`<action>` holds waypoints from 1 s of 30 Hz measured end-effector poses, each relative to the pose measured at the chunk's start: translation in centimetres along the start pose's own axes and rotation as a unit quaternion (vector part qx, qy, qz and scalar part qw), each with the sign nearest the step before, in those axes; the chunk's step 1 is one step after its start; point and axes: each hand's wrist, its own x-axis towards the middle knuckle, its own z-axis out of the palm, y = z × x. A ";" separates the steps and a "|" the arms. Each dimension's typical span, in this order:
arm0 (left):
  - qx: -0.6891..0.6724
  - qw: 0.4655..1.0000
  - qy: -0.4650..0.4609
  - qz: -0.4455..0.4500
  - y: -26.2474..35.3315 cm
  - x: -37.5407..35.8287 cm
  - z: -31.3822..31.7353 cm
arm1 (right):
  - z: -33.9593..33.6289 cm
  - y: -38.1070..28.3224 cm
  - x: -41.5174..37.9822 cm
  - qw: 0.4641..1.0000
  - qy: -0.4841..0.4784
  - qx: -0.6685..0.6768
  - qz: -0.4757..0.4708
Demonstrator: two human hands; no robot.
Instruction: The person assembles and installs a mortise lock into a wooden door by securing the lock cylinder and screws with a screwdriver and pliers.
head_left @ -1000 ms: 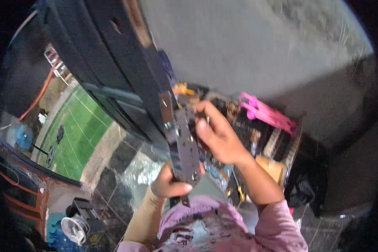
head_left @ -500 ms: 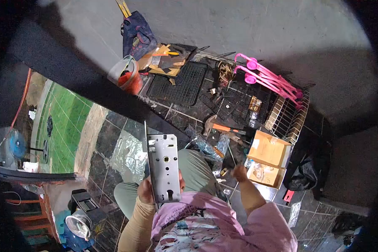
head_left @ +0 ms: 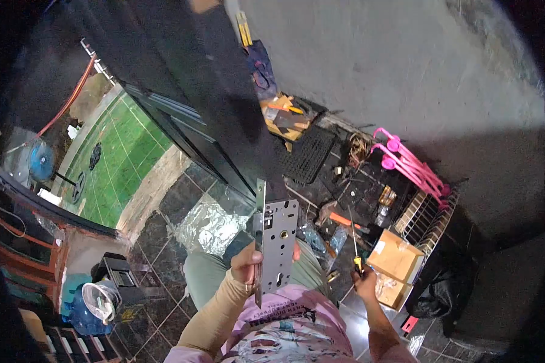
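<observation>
In L hand [head_left: 246, 264]: lock body [head_left: 278, 245], upright.

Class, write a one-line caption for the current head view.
Left hand holding a metal door lock, right hand gripping a screwdriver beside an open cardboard box.

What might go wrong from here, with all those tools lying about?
The metal lock case is held by the left hand alone, so it might slip and drop. The right hand has the screwdriver, whose long bare shaft could jab something or catch on the nearby hammer. And the clear plastic sheet on the floor tiles could slide underfoot.
</observation>
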 end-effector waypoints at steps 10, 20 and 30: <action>0.141 0.980 0.034 0.139 7.9 -4.5 -1.3 | -13.7 -32.7 -2.5 0.924 -0.015 0.037 -0.381; 0.089 0.978 0.092 0.163 10.2 -8.2 -2.7 | -12.1 -32.2 0.5 0.907 0.013 -0.041 -0.419; 0.184 0.963 0.189 0.054 4.2 -11.1 -5.1 | 6.6 6.4 -1.4 0.987 0.096 -0.118 0.049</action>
